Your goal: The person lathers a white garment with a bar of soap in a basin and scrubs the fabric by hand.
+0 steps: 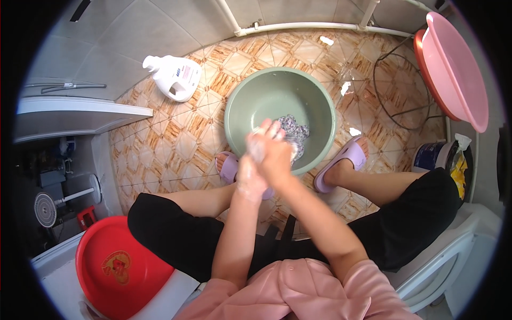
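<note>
Tiled floor (176, 144) frames everything. Left hand (253, 160) and right hand (273, 158) press together (anything between them? cannot tell) over the green basin (242, 106)'s near side. Slightly beyond, inside, lies cloth (293, 132), likely soft, slippery; best gathered mid-bunch.

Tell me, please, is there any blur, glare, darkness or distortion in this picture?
Head view: left hand and right hand look slightly soft, perhaps from motion; head view: small glints on the beige-and-brown tiled floor; head view: dim shadow around the round white fan at left; head view: the long white pipe curves through fisheye distortion, and the corners are black.
</note>
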Demonstrator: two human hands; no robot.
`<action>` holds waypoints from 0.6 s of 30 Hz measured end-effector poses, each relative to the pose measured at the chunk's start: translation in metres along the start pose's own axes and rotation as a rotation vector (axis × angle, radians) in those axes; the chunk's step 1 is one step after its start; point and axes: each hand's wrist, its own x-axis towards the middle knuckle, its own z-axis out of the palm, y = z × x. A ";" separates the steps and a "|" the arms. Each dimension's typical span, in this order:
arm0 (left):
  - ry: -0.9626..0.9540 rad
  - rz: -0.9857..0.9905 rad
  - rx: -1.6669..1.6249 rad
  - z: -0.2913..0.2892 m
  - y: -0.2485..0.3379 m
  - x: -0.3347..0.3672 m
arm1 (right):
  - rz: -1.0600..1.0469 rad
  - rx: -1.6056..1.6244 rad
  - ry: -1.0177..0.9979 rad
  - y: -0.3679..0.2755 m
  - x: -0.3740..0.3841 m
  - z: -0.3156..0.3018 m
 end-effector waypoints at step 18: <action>-0.409 -0.167 -0.206 -0.019 -0.012 0.002 | 0.227 -0.806 0.977 0.001 0.019 0.054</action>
